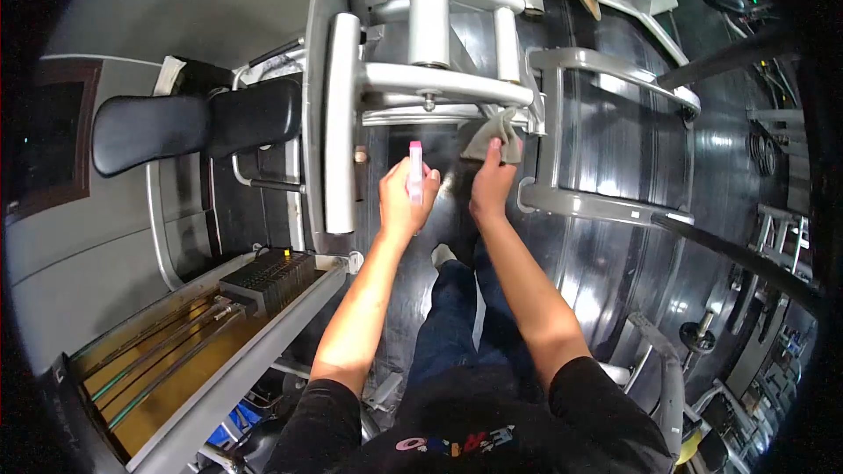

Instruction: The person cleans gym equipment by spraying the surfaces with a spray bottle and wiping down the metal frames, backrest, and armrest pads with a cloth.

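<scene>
My left hand (407, 197) is closed around a slim pink and white bottle (415, 174), which stands up out of the fist with its pink end pointing forward. To the right of it, my right hand (494, 177) grips a grey-beige cloth (493, 138), thumb on top. The cloth lies near the lower right end of a silver machine frame (448, 81); whether it touches the metal I cannot tell. The two hands are apart.
Black padded seats (151, 133) are at the left. A weight stack (268, 281) in a metal housing sits lower left. Grey curved rails (606, 208) stand on the right over the dark shiny floor (597, 285). More gym equipment fills the far right.
</scene>
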`<state>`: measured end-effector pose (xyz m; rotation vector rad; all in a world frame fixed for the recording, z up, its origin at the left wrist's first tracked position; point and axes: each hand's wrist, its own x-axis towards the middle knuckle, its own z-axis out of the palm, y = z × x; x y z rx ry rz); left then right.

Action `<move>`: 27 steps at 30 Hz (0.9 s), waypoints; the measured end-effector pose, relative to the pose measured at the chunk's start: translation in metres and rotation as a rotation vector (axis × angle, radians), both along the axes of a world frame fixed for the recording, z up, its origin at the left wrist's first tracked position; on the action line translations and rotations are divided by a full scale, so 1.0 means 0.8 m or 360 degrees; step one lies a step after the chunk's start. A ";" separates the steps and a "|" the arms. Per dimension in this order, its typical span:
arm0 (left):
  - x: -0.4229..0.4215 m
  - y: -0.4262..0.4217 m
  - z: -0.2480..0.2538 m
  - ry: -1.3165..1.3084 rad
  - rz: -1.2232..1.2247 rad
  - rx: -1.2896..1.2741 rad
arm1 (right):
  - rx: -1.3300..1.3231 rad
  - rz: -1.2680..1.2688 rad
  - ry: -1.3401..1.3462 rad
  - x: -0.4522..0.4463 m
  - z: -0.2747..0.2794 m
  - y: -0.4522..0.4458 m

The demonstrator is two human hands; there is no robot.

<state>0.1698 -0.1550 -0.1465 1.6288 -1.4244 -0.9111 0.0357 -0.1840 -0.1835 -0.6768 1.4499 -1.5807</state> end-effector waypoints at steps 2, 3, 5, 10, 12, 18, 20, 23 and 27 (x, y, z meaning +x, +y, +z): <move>-0.003 -0.007 -0.005 -0.0026 -0.0034 -0.0004 | -0.0074 -0.0047 0.0117 0.008 -0.007 -0.009; -0.004 -0.010 -0.007 -0.0089 -0.0075 -0.0082 | -0.0160 -0.0077 0.0228 0.011 -0.010 -0.012; -0.008 -0.014 -0.011 -0.0150 -0.0140 -0.0157 | -0.0196 -0.0078 0.0287 0.012 -0.006 -0.018; -0.009 0.000 -0.026 -0.0094 -0.0146 -0.0123 | -0.0277 0.0042 0.0234 0.017 -0.028 -0.035; 0.001 0.023 -0.051 0.0283 0.0086 0.0089 | -0.0289 0.0054 0.0389 0.041 -0.075 -0.050; 0.038 0.134 -0.061 0.0345 0.0129 0.0238 | -0.0353 0.0596 0.0102 0.154 -0.052 -0.050; 0.045 0.183 -0.071 0.0253 0.0025 0.0443 | -0.0518 0.0440 0.0503 0.172 -0.046 -0.066; 0.043 0.252 -0.070 0.0361 0.0102 0.0688 | -0.0317 0.0554 0.0350 0.143 -0.039 -0.052; 0.039 0.298 -0.056 0.0386 0.0042 0.0865 | 0.0649 0.0014 -0.0599 0.034 -0.055 -0.047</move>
